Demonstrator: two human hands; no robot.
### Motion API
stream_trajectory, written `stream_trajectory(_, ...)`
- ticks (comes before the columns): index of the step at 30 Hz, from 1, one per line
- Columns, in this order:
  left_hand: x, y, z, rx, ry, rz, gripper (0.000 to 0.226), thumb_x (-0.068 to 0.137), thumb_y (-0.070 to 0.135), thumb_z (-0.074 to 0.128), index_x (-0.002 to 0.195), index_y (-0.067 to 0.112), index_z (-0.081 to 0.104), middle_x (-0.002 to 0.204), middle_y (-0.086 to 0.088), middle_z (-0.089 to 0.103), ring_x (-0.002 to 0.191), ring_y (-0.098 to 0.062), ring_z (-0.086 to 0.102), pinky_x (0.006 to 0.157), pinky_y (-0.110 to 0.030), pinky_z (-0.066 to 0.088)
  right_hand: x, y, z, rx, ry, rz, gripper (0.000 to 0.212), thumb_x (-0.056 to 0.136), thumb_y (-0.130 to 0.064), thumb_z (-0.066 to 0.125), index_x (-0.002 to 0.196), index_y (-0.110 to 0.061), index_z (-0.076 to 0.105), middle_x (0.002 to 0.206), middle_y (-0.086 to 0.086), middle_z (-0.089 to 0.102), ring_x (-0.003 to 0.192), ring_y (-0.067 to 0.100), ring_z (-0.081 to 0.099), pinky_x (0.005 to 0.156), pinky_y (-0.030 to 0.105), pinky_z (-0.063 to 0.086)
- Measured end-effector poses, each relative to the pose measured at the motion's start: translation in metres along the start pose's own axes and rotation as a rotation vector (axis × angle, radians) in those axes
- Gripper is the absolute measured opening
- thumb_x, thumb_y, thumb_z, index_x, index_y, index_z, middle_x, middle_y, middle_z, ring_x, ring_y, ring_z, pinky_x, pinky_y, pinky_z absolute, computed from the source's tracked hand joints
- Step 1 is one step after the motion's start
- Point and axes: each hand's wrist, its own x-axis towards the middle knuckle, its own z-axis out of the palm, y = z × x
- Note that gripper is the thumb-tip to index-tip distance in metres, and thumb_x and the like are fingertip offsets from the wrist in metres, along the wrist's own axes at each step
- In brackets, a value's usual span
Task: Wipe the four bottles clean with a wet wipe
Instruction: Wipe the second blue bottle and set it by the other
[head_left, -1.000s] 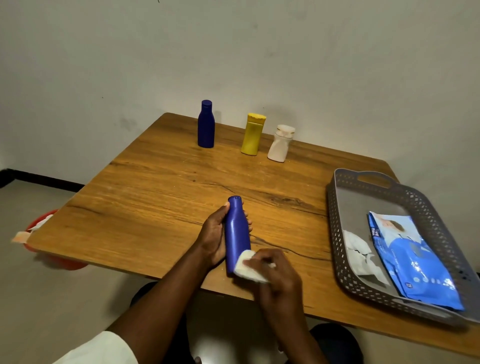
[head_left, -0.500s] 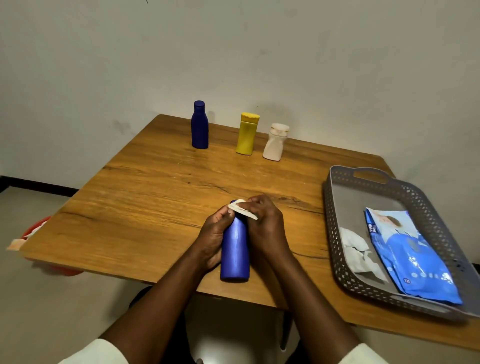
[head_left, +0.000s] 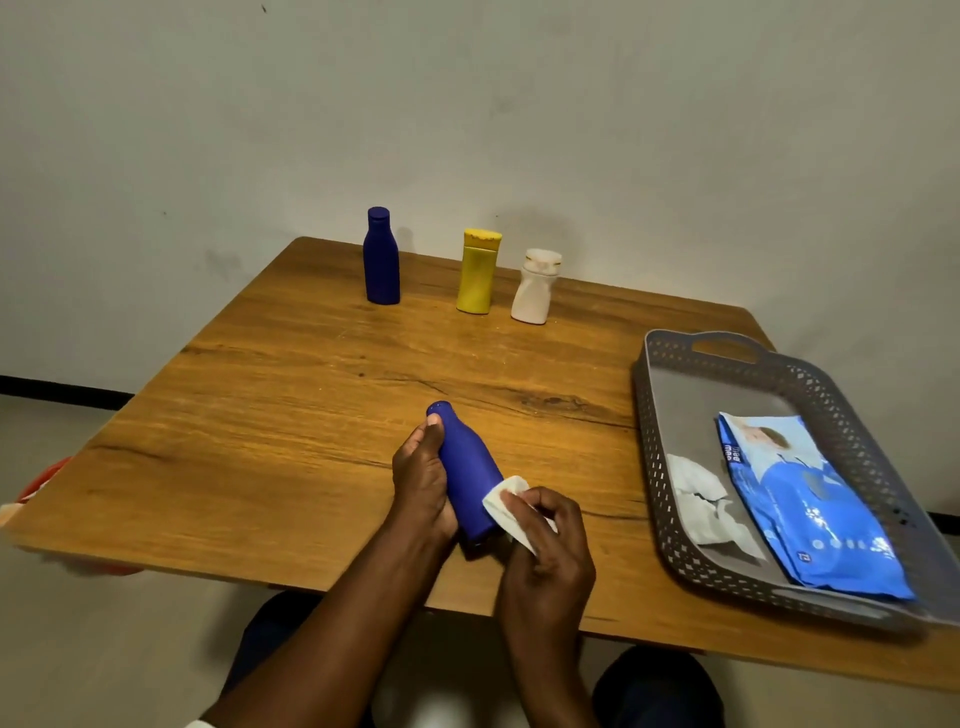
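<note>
Right hand (head_left: 545, 551) presses wipe (head_left: 506, 501) — blue bottle (head_left: 467, 473)

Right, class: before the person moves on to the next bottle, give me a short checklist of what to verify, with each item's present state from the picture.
1. Left hand has a firm grip on the blue bottle: ok, fingers curl round it.
2. Right hand holds the wipe against the bottle: ok, pressed near its base.
3. Whole bottle wiped clean: cannot tell.
4. Three other bottles upright and apart at the far edge, dark blue bottle, yellow bottle, white bottle: ok.
5. Spare wipes at hand: ok, a wipes packet lies in the grey tray.
6. Wipe wet enough: cannot tell.
</note>
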Motion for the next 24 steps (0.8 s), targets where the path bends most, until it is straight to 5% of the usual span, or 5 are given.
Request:
stream_trajectory(6,-0.005,0.008,0.021,-0.05,0.152,-0.084,0.025,0.097,0.03,0.051,0.098,0.005,0.056,0.086,-0.01,0.063,0.074,-0.024,0.06,0.067,-0.037,0.051,0.021,-0.02,-0.002,0.06,0.119,0.069,0.044,0.08,0.016,0.056,0.112,-0.012,0.068,0.108,0.004,0.062,0.104,0.009,0.058,0.083,0.013,0.05)
stream_trajectory(11,-0.008,0.013,0.026,-0.092,0.175,-0.17,0.024,0.099,0.029,0.047,0.109,0.007,0.05,0.086,-0.008,0.061,0.073,-0.023,0.059,0.057,-0.04,0.048,0.048,-0.03,-0.012,0.308,0.237,0.41,0.047,0.088,0.006,0.055,0.103,-0.038,0.061,0.104,-0.021,0.062,0.099,-0.011,0.057,0.077,0.005,0.045)
stream_trajectory(15,-0.008,0.013,0.029,-0.103,0.181,-0.186,0.027,0.102,0.025,0.04,0.119,0.007,0.051,0.09,-0.009,0.061,0.076,-0.023,0.058,0.061,-0.04,0.048,0.062,-0.038,-0.014,0.205,0.167,0.185,0.037,0.086,0.008,0.056,0.11,-0.018,0.065,0.105,-0.002,0.062,0.099,-0.002,0.057,0.077,0.004,0.045)
stream_trajectory(20,0.006,0.008,0.028,-0.062,0.144,-0.27,0.048,0.098,0.03,0.034,0.124,-0.004,0.055,0.121,-0.023,0.062,0.107,-0.038,0.061,0.092,-0.052,0.049,0.058,-0.043,-0.005,-0.032,0.035,-0.18,0.04,0.075,0.014,0.05,0.108,0.001,0.069,0.101,0.015,0.06,0.099,0.018,0.055,0.08,0.013,0.044)
stream_trajectory(24,-0.003,0.015,0.025,-0.025,0.094,-0.232,0.034,0.097,0.018,0.035,0.112,-0.003,0.057,0.108,-0.018,0.065,0.091,-0.032,0.064,0.064,-0.037,0.058,0.051,-0.041,-0.003,-0.159,0.015,-0.297,0.043,0.071,0.022,0.059,0.109,0.003,0.066,0.105,0.02,0.061,0.098,0.027,0.055,0.078,0.023,0.046)
